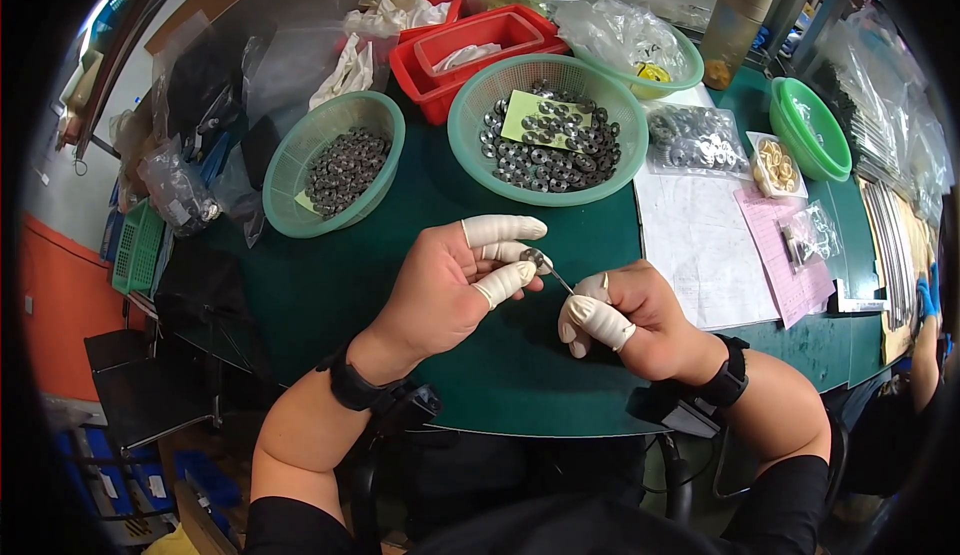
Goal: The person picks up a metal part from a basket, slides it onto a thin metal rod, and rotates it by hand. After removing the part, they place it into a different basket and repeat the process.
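Between the thumb and fingers of my left hand [440,280] is a small round metal part [534,256]. Pinched in my right hand [640,320] is a thin metal rod-like tool [561,283], its far end touching or very near that part. White finger cots cover several fingertips on both hands. Beyond my hands stands a round green basket [550,198] holding many small metal discs [545,170] and a yellow-green paper slip [522,120]. To its left, a second green basket [300,232] holds smaller-looking dark metal parts [345,170].
Red trays [425,100] and white cloth gloves [345,73] lie behind the baskets. At right are a bag of metal parts [690,135], white papers [690,245], a pink sheet [775,265], green bowls [815,140] and a bottle [735,30]. Another person's blue-gloved hand [930,290] shows far right.
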### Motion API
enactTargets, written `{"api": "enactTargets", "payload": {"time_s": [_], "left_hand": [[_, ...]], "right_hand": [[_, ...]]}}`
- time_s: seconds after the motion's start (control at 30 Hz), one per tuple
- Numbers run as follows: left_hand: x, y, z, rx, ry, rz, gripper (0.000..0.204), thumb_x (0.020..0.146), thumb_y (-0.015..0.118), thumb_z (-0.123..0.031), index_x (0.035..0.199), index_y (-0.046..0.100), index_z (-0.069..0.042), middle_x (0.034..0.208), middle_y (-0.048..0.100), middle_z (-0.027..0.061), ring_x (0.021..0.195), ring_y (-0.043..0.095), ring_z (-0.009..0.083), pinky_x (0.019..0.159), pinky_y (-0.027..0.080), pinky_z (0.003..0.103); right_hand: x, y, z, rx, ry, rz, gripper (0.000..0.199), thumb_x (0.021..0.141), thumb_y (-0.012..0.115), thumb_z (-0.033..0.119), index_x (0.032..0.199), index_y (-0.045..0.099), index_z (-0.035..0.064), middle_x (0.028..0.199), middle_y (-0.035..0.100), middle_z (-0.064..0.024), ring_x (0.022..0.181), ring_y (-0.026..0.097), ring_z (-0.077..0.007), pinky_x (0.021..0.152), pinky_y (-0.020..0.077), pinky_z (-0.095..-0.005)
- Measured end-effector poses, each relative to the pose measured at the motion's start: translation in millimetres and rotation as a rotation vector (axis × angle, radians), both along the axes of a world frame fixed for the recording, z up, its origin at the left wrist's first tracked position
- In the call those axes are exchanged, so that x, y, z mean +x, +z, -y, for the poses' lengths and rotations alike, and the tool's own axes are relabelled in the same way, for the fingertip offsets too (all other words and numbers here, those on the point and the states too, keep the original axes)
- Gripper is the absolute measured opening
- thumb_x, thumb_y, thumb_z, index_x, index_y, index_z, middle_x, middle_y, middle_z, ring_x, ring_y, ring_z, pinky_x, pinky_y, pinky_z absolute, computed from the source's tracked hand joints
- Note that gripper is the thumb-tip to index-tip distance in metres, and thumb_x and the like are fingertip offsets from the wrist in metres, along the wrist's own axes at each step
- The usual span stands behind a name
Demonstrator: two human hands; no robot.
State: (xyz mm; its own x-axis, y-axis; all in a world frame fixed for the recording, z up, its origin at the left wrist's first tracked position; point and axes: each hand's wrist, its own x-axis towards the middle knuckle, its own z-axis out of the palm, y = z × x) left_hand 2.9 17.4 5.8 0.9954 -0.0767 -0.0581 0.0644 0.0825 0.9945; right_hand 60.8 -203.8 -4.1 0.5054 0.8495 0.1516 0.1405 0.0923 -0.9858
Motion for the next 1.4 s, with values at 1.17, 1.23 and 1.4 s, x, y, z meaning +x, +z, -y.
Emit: {"api": "enactTargets", "payload": {"time_s": [1.17, 1.23, 1.4], "left_hand": [[-1.9, -9.3, -0.4, 0.075, -0.069, 0.010, 0.023, 0.091, 0.062, 0.008, 0.113, 0.068, 0.004, 0.105, 0.071, 0.0114, 0.093, 0.070, 0.0167, 0.082, 0.057, 0.028], [-1.6, -8.9, 0.1, 0.087, -0.080, -0.011, 0.023, 0.091, 0.062, 0.008, 0.114, 0.067, 0.004, 0.104, 0.071, 0.0113, 0.092, 0.070, 0.0165, 0.082, 0.057, 0.028], [-1.9, -8.5, 2.2, 0.001, -0.038, 0.028, 0.023, 0.090, 0.064, 0.007, 0.113, 0.068, 0.004, 0.102, 0.071, 0.0107, 0.091, 0.069, 0.0160, 0.083, 0.057, 0.028]], "right_hand": [[-3.8, 2.2, -5.1, -0.055, -0.044, 0.175, 0.031, 0.101, 0.054, 0.015, 0.075, 0.062, 0.0013, 0.061, 0.062, -0.0034, 0.054, 0.058, -0.0118, 0.053, 0.0441, -0.0267], [-4.0, 3.6, -5.2, -0.058, -0.044, 0.190, 0.031, 0.101, 0.054, 0.015, 0.075, 0.062, 0.0012, 0.061, 0.062, -0.0036, 0.054, 0.058, -0.0120, 0.052, 0.0441, -0.0268], [-3.7, 4.9, -4.5, -0.059, -0.038, 0.048, 0.031, 0.102, 0.053, 0.015, 0.075, 0.062, 0.0008, 0.061, 0.062, -0.0038, 0.055, 0.058, -0.0121, 0.052, 0.0439, -0.0269]]}}
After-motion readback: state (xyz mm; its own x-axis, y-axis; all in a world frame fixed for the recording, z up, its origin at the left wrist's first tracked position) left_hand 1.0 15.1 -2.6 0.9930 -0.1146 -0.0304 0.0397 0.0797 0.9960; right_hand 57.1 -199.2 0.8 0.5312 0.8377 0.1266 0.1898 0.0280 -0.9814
